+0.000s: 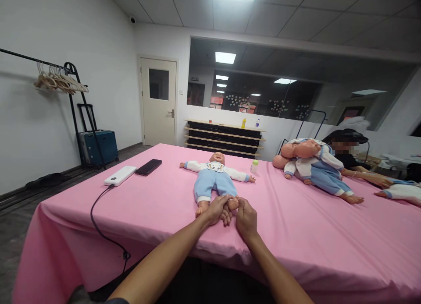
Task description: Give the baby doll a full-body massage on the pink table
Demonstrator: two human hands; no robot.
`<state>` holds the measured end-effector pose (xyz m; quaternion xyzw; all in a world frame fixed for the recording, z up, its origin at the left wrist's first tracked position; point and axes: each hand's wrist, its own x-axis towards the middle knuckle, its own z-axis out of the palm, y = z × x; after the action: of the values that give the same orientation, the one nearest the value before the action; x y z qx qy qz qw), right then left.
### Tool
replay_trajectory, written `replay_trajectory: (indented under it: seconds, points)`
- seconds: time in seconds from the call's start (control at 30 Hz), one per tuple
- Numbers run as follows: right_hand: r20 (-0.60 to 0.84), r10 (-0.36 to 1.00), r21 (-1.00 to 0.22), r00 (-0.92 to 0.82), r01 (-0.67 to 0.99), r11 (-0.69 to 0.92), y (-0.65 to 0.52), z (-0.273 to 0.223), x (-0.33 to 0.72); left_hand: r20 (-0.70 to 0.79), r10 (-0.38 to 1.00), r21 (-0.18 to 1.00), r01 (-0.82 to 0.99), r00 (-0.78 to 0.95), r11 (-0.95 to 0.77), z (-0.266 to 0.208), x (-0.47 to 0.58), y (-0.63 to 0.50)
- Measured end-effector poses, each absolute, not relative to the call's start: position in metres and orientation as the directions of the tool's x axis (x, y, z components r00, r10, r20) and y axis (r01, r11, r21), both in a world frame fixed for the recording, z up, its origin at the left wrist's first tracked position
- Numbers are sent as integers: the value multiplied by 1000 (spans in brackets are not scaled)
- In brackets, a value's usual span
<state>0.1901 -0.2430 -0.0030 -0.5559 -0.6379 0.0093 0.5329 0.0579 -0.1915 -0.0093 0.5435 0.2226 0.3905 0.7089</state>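
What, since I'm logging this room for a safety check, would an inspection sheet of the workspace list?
Surface: pink cloth, creased, hanging over the edge.
Main things: doll on its back, arms spread.
Clutter: white power bank, phone, small bottle, piled dolls.
Hands: left hand and right hand at the doll's foot; exact grip unclear.
Cables: black cord from the power bank, over the cloth's edge.
Surroundings: door, suitcase, hangers, shelf; a co-worker's hand by another doll.
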Motion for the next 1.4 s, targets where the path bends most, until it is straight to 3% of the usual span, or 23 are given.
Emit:
replay_trajectory:
  seconds: [0.2, 0.47, 0.77, 1.13, 1.4]
  points:
    - [731, 669, -560, 134, 677, 477, -244, -1, 188, 107, 804, 948, -304, 585, 96, -9, 58, -192]
    - [617, 746, -677, 249, 651, 343, -245, -2, 189, 107, 800, 951, -295, 591, 90, -8, 57, -193]
    - [607, 762, -680, 225, 645, 350, -245, -1, 192, 60, 811, 964, -245, 583, 105, -5, 56, -195]
    - [640, 750, -665, 166, 609, 432, -252, 8, 184, 102, 817, 957, -281, 568, 76, -6, 58, -195]
    - [574, 790, -684, 217, 657, 317, -249, 5, 186, 94, 801, 967, -247, 591, 69, -5, 57, -195]
